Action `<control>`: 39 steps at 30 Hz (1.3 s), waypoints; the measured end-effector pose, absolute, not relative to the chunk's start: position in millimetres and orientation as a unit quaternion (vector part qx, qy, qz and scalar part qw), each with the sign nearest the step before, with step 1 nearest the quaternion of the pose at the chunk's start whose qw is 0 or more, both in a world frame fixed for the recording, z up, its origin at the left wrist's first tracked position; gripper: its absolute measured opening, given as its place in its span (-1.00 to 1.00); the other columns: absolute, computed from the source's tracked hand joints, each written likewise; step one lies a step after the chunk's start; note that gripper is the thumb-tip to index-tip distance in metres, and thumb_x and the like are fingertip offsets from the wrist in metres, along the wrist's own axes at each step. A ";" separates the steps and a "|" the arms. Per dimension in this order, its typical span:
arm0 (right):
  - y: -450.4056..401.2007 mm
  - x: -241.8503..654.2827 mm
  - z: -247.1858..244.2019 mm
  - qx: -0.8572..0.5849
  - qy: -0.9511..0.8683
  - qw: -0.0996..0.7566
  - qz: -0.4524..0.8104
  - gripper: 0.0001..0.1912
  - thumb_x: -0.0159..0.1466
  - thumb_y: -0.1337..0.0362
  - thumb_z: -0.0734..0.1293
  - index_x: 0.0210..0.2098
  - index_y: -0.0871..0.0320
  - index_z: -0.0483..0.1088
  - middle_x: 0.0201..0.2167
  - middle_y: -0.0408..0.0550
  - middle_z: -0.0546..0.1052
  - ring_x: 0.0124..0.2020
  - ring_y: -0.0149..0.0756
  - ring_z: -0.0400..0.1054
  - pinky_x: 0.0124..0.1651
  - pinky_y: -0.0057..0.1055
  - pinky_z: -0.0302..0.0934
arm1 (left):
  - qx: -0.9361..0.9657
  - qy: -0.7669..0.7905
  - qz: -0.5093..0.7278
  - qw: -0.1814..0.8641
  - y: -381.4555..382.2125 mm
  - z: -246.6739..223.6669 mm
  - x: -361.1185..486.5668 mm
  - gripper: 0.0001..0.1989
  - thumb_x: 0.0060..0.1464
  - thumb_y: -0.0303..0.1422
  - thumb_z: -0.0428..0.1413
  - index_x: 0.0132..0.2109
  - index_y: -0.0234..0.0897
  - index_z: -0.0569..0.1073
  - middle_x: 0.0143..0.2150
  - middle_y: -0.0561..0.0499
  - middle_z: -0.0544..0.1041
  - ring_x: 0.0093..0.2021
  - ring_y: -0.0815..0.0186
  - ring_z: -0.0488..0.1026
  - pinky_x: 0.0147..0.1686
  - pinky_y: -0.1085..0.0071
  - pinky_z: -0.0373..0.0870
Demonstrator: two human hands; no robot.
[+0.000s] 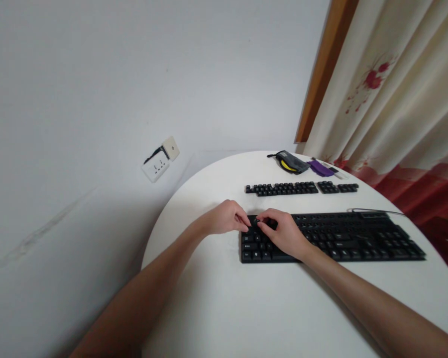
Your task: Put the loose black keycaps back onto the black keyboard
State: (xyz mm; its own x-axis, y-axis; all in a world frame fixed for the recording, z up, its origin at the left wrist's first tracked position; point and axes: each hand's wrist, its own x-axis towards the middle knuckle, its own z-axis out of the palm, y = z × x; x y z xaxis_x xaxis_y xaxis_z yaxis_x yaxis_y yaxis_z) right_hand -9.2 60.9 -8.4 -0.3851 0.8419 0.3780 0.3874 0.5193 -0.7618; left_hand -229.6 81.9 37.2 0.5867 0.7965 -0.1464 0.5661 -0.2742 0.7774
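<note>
A black full-size keyboard point(343, 244) lies on the white round table. My left hand point(224, 217) is at its upper left corner, thumb and fingers pinched together; whatever is between them is hidden. Over the left part of the keys, my right hand point(283, 232) has its thumb and index finger closed around a small dark piece that looks like a keycap point(256, 221). Along the keyboard's top edge the row looks lower than the other keys. Behind the keyboard, loose black keycaps point(287, 189) are lined up in groups on the tabletop.
The white table point(209, 303) has a curved edge beside the wall. At its back lie a dark grey pouch with yellow point(291, 162) and a purple cloth-like item point(321, 168). A cable point(377, 211) runs behind the keyboard. A wall socket point(156, 166) and curtain point(403, 99) are beyond.
</note>
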 end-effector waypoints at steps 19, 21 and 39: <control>54.9 -7.0 -2.8 -0.357 -0.829 0.339 0.263 -0.83 0.22 0.42 0.32 -0.26 0.10 0.52 -0.30 -0.08 0.58 -0.21 -0.25 0.41 -0.08 -0.30 0.26 | 0.784 0.460 0.125 0.399 74.9 34.6 -220.7 -0.88 -0.11 -0.45 0.28 -0.32 -0.30 0.61 -0.39 0.01 0.62 -0.35 0.30 0.55 -0.35 0.49 0.39; 54.0 -6.6 -1.6 -0.349 -0.843 0.326 0.248 -0.84 0.22 0.43 0.32 -0.26 0.10 0.51 -0.30 -0.08 0.58 -0.20 -0.24 0.40 -0.07 -0.29 0.25 | 0.781 0.463 0.121 0.402 77.4 34.4 -222.5 -0.88 -0.10 -0.43 0.28 -0.31 -0.30 0.63 -0.37 0.00 0.64 -0.35 0.29 0.55 -0.36 0.49 0.37; 48.0 -11.1 2.5 -0.341 -0.882 0.296 0.135 -0.78 0.30 0.33 0.27 -0.44 0.13 0.48 -0.31 -0.04 0.50 -0.19 -0.24 0.32 -0.10 -0.32 0.22 | 0.783 0.446 0.142 0.409 89.5 24.9 -227.0 -0.39 -0.06 -0.34 0.27 0.18 -0.30 0.39 0.07 -0.15 0.48 -0.21 0.28 0.49 -0.15 0.37 0.42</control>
